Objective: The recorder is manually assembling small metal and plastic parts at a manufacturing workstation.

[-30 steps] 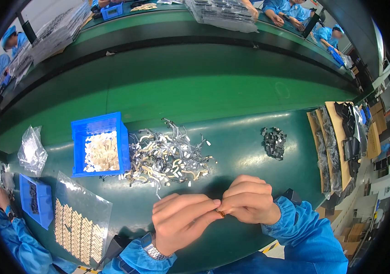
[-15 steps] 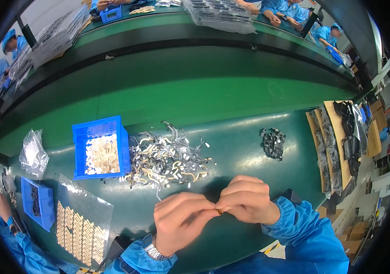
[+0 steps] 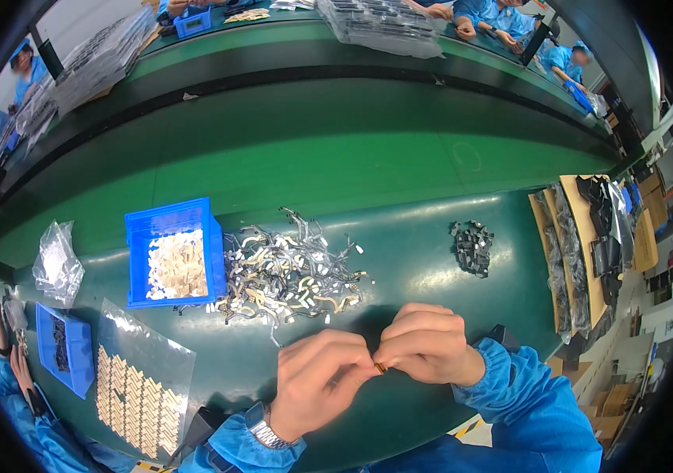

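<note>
My left hand [image 3: 316, 384] and my right hand [image 3: 428, 344] meet over the near part of the table, fingertips almost touching. Between them is a small dark and amber piece [image 3: 381, 367], pinched from both sides; most of it is hidden by my fingers. Just beyond my left hand lies a heap of short cable pieces [image 3: 285, 272] with white connector ends. A blue bin [image 3: 216, 251] to its left contains many small cream-coloured pieces [image 3: 176, 266]. Farther off on the right is a small pile of black parts [image 3: 473, 250].
At the left, a clear sheet [image 3: 155, 344] carries rows of beige pieces, beside a smaller blue bin [image 3: 80, 355] of dark parts. A crumpled plastic bag [image 3: 59, 264] lies behind. Cardboard sheets [image 3: 585, 260] stack at right. Another person's hands [image 3: 21, 368] show at far left.
My left hand has shifted slightly right, closer to my right hand, which stays nearly still. Both keep pinching the small piece. At far left, the other person's hands have moved.
</note>
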`<state>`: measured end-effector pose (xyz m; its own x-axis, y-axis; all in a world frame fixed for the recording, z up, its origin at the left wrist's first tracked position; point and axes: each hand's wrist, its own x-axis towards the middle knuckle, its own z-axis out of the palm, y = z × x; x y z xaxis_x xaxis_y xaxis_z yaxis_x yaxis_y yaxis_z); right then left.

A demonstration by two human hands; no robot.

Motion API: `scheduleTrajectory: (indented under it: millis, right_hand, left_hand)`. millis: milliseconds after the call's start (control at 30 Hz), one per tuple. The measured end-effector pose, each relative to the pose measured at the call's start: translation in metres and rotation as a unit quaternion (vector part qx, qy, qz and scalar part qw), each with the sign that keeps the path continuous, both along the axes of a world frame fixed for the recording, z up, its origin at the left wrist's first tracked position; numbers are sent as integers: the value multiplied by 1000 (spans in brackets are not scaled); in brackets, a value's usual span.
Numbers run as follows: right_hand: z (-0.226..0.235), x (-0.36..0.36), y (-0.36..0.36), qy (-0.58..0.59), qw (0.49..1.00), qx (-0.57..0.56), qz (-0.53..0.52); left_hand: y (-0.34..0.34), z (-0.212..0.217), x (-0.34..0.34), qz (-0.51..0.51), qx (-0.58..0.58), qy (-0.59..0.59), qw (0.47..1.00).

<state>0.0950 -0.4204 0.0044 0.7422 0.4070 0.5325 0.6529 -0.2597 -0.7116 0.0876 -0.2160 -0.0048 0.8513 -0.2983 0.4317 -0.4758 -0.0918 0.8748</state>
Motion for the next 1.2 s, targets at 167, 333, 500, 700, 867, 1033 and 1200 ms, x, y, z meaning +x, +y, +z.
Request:
scheduleTrajectory:
  millis: [167, 333, 500, 700, 867, 1033, 1200]
  right_hand:
    - [0, -1, -1, 49, 998, 25, 18]
    - [-2, -3, -1, 104, 993, 60, 21]
    - [-5, -1, 0, 74, 995, 61, 10]
    - [-2, 0, 3, 42, 998, 46, -27]
    - [-3, 1, 0, 38, 995, 46, -85]
    - [-9, 4, -2, 139, 974, 87, -154]
    - [-8, 6, -5, 178, 966, 130, -137]
  left_hand:
    - [-1, 1, -5, 36, -6, -32, 999]
    - [0, -1, -6, 40, -3, -30, 999]
    - [-2, 2, -3, 44, -11, 0, 999]
    - [-1, 0, 1, 28, 12, -27, 999]
    - [0, 8, -2, 43, 24, 19, 999]
    - [-4, 8, -6, 98, 19, 8, 995]
    - [-6, -5, -1, 149, -28, 16, 988]
